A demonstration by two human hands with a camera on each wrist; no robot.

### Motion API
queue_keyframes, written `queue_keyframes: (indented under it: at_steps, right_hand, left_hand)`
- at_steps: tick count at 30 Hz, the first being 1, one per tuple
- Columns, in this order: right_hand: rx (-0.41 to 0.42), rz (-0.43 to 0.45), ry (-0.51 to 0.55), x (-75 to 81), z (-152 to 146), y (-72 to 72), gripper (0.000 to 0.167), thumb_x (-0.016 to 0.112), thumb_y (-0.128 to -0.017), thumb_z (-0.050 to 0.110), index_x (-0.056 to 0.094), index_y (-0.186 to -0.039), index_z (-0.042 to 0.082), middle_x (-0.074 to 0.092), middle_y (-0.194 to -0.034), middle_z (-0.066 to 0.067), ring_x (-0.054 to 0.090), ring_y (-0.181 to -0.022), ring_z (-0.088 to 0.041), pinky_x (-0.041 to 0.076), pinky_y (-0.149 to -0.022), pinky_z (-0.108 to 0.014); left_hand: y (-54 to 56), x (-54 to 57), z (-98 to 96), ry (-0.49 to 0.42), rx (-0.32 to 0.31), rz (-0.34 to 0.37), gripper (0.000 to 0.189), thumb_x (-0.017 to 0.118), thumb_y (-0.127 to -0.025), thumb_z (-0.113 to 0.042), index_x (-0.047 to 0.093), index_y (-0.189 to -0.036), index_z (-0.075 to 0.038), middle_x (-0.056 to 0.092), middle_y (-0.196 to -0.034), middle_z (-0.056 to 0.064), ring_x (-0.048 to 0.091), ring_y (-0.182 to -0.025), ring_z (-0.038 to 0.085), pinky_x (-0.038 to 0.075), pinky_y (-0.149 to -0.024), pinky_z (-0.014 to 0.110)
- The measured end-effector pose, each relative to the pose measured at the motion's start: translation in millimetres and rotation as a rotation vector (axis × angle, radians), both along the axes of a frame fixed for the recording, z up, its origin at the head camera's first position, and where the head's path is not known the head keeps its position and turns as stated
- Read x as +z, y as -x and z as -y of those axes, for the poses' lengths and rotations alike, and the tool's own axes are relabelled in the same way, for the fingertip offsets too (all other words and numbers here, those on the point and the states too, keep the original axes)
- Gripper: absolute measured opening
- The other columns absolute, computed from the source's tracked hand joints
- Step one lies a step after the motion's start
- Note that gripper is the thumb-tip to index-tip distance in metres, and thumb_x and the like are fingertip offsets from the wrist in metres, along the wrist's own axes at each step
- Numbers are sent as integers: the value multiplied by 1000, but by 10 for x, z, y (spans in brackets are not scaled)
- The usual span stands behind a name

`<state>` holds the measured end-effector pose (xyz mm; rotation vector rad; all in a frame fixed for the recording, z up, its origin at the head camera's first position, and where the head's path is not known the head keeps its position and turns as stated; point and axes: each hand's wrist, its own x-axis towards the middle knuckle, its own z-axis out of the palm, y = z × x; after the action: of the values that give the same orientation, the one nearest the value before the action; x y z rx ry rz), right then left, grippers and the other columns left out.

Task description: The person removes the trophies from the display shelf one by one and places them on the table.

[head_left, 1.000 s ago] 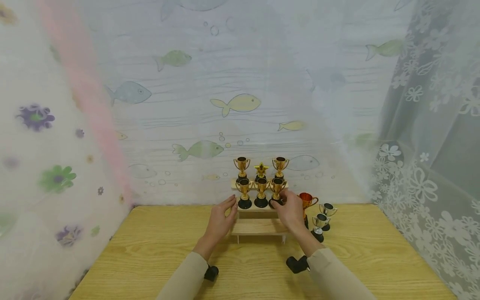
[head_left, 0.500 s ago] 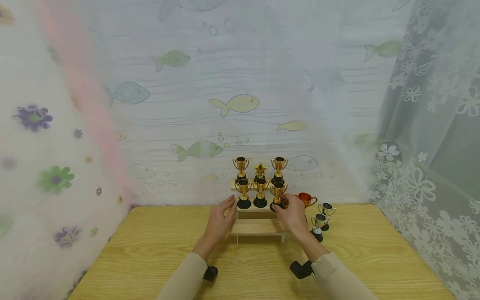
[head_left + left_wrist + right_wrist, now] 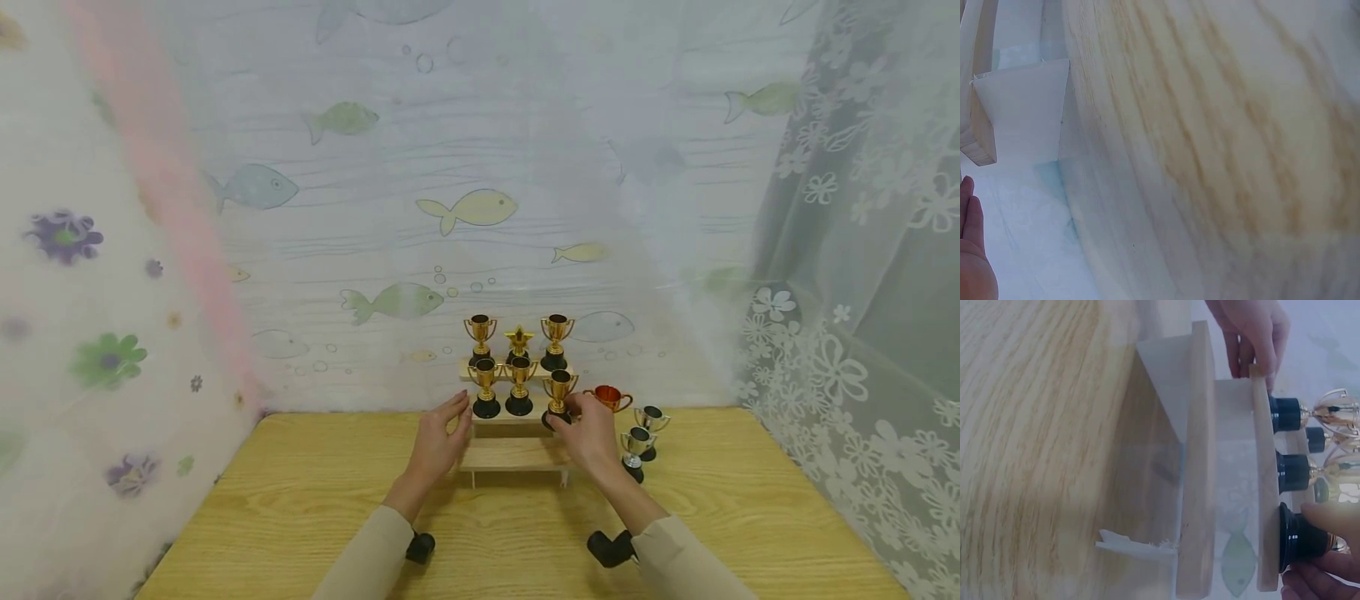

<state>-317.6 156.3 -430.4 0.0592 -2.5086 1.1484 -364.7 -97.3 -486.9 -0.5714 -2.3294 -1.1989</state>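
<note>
In the head view, a three-step wooden stand [image 3: 513, 454] holds small gold trophies on its upper two steps. My right hand [image 3: 592, 433] pinches the black base of a gold trophy cup [image 3: 560, 387] at the right end of the middle step. The right wrist view shows that cup's black base [image 3: 1300, 537] against the step's front edge, between thumb and fingers; whether it fully rests there I cannot tell. My left hand [image 3: 438, 442] has its fingers extended, its fingertips at the left end of the middle step. Two gold cups [image 3: 485, 387] stand beside the pinched one.
On the top step are two gold cups [image 3: 480, 333] and a gold star trophy [image 3: 519, 340]. Right of the stand, an orange-red cup [image 3: 609, 398] is partly hidden by my right hand. Two silver cups [image 3: 637, 446] stand on the wooden table [image 3: 300, 500]. A fish-patterned curtain hangs behind.
My right hand has drawn the right-hand gold cup slightly to the right and toward me, off the line of its two neighbours. The left hand has stayed at the stand.
</note>
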Motion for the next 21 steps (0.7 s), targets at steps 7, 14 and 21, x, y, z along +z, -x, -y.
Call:
queue_keyframes:
  at_steps: [7, 14, 21]
  right_hand:
    - [10, 21, -9, 0, -50, -80, 39, 81, -89, 16, 69, -120, -4, 70, -111, -17, 64, -106, -36, 54, -89, -53]
    - [26, 14, -5, -6, -109, -162, 34, 80, -88, 15, 70, -114, -4, 71, -108, -18, 65, -105, -39, 54, -88, -54]
    - [44, 19, -18, -28, -171, -244, 30, 81, -88, 15, 71, -110, -2, 71, -103, -14, 66, -95, -31, 55, -80, -49]
  left_hand:
    - [4, 2, -6, 9, 9, 1, 36, 60, -105, -18, 65, -132, 6, 60, -143, 17, 56, -132, 36, 45, -110, 52]
    - [6, -2, -4, 14, 4, -29, 36, 60, -104, -16, 65, -131, 8, 60, -142, 19, 58, -130, 37, 46, -108, 54]
    - [-4, 7, -11, 10, 7, -33, 36, 61, -104, -16, 65, -131, 8, 61, -141, 20, 58, -130, 38, 46, -108, 54]
